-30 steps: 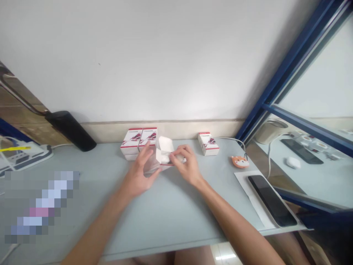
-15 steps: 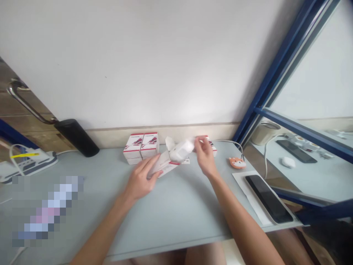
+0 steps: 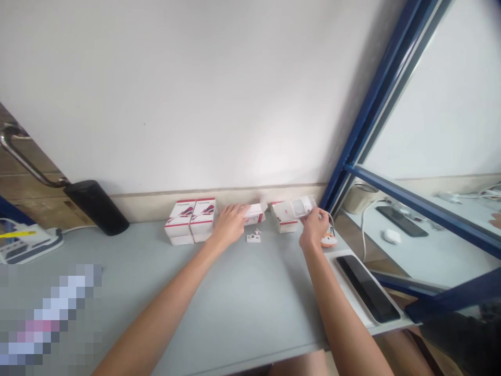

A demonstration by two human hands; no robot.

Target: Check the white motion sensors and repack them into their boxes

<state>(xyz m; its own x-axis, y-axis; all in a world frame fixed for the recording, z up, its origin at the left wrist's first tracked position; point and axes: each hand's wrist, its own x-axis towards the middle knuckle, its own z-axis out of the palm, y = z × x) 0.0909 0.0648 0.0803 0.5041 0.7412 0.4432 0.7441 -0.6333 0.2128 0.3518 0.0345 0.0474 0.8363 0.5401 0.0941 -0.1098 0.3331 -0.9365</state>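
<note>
My left hand (image 3: 230,224) rests over an opened white and red carton (image 3: 254,213), its fingers gripping the carton's near end. My right hand (image 3: 313,228) pinches a clear plastic insert (image 3: 294,208) by its right end, raised above the table. A small white part (image 3: 253,238) lies on the table just below the carton, between my hands. Behind the insert stands a white and red box (image 3: 284,222), partly hidden. To my left sits a stack of matching boxes (image 3: 190,220), two side by side.
A light grey desk (image 3: 235,313) runs along a white wall. An orange fox-shaped item (image 3: 329,241) lies by my right wrist. Further right are a black phone (image 3: 367,289) on a white pad and a blue window frame (image 3: 376,136). A black cylinder (image 3: 96,207) stands back left.
My right hand has moved right and now holds the clear insert instead of the white piece. The carton has moved back toward the wall, and a small white part now lies on the table.
</note>
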